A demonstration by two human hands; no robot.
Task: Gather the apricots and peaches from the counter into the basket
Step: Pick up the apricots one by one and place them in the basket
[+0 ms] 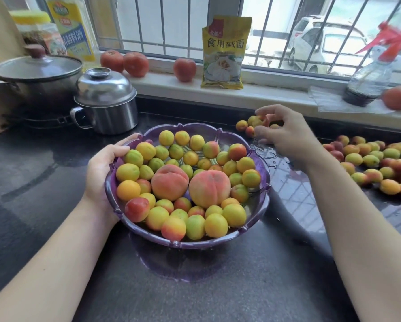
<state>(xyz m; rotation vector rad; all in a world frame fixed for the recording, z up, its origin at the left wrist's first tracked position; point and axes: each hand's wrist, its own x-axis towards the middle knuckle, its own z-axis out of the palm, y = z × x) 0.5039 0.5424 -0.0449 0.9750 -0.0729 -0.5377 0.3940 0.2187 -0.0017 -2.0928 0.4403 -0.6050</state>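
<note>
In the head view, the purple basket (pixel 255 206) stands on the dark counter (pixel 276 282), in the middle and close to the person. It is already quite full: many small apricots lie in it, and two big peaches (pixel 169 182) lie side by side among them, near the middle. So a good part of the gathering looks done.

The left hand (pixel 104 168) holds the basket at its left rim. The thumb lies over the rim and touches an apricot inside, and the other fingers seem to go under the edge, where they are hidden.

The right hand (pixel 285 133) is above the counter just behind and to the right of the basket. Its fingers are curled downward over a small group of apricots (pixel 246 126) near the window wall. It is a little blurred, so I cannot tell if it already pinches a fruit or only reaches for one.

What is left is still much, I think. Besides this small group, a larger pile of apricots (pixel 376 163) lies spread at the right side of the counter, well apart from the basket. No peach is clearly seen there. The counter near the basket is wet.

On the windowsill (pixel 167 83) stand some red fruits (pixel 135 63), perhaps tomatoes; these are probably not part of the job.
</note>
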